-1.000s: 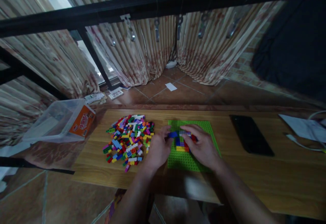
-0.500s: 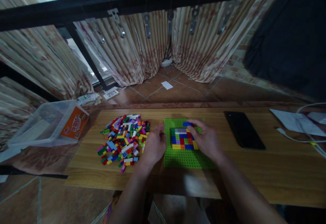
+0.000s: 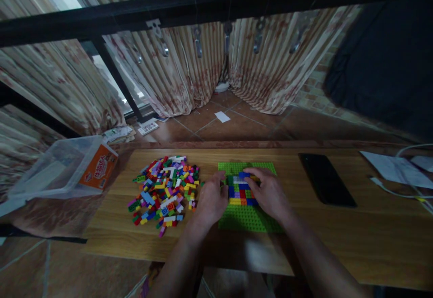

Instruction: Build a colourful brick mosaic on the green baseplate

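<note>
Grip of right hand [image 3: 269,193]: narrow; one blue brick [image 3: 242,174] is pinched between thumb and fingers at the twelve o'clock edge of the brick block [image 3: 241,195]. Whether it is fully seated there cannot be told.

Grip of left hand [image 3: 211,198]: fingers curled, placed just beside the block at its nine o'clock side; whether anything is held cannot be told.

Item: brick block, multicoloured, with blue, red, yellow, white, green, purple and orange pieces; set on the green studded baseplate [image 3: 250,220], partly covered by the right hand. The baseplate is laid flat on the wood-grain surface [image 3: 125,240] and is taken as clock centre for the entries below.

Nine o'clock: loose brick pile [image 3: 164,189], mixed colours, spread on the surface. Farther out, off the surface, clear plastic bin [image 3: 57,167] with orange label [image 3: 99,167].

Three o'clock: black flat device [image 3: 326,179], laid on the surface; beyond it, white sheet [image 3: 394,169] and white cable [image 3: 389,188].

Eleven o'clock: white card [image 3: 222,116] on the tiled floor [image 3: 250,128].

Twelve o'clock: striped curtains [image 3: 264,72], hung behind dark rail [image 3: 209,4].
</note>
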{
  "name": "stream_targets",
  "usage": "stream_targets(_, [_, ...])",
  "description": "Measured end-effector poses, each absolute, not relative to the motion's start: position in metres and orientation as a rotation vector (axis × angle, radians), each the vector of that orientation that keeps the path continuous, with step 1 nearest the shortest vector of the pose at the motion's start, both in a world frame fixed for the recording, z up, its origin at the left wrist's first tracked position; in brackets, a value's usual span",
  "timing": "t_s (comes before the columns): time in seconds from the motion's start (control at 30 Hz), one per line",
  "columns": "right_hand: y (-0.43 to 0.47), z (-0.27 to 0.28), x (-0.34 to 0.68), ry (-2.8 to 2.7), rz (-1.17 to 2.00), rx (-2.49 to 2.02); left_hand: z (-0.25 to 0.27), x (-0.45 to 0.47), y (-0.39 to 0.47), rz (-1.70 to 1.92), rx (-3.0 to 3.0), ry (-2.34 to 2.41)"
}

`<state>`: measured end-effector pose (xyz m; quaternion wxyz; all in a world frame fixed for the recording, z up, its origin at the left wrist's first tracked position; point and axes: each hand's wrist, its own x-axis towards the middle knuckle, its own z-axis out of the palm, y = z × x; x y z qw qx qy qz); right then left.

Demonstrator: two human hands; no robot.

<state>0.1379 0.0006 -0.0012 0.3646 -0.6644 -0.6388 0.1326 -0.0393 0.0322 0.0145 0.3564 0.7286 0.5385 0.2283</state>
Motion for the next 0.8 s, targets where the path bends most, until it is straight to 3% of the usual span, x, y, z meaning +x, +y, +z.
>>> stream_targets(0.3, [0.000, -0.010, 0.141, -1.837, 0.360, -1.701, 0.018, -0.059, 0.041, 0.796, 1.891, 1.432])
stream_targets(0.53, [0.002, -0.023, 0.147, -1.844, 0.342, -1.685, 0.028, -0.115, 0.076, 1.049, 1.705, 1.845])
stream_targets(0.8, [0.006, -0.030, 0.152, -1.897, 0.318, -1.687, 0.029, -0.179, 0.091, 0.700, 1.689, 2.402])
